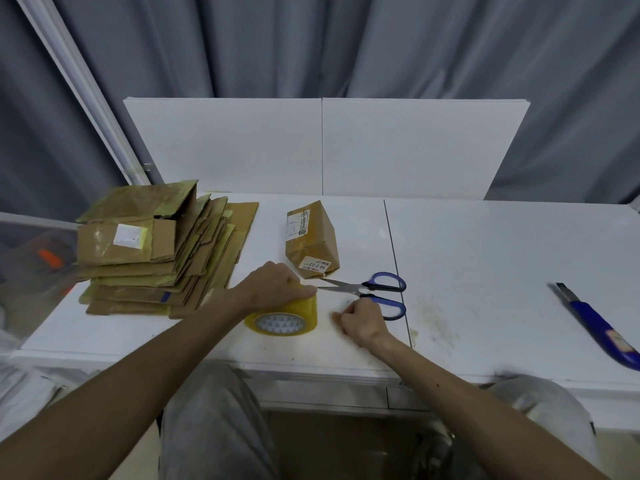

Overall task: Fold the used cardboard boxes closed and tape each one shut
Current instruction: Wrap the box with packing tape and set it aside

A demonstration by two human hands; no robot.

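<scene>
A closed box (311, 240) stands mid-table (485, 254), and a stack (156, 251) of flattened boxes lies at the left. Just in front of the box, the left hand (277, 284) grips the tape roll (287, 315) from above. The right hand (362, 320) is curled shut beside it, fingertips pinched; on what, I cannot tell. Scissors (370, 292) lie open just behind that hand, and a knife (592, 323) lies far right.

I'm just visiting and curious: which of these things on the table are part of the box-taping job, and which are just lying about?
Part of the job:
- tape roll, under the left hand
- scissors, beside the right hand
- small closed box
- stack of flattened boxes

Just lying about:
- blue utility knife, far right, untouched
- white boards standing behind the table
</scene>
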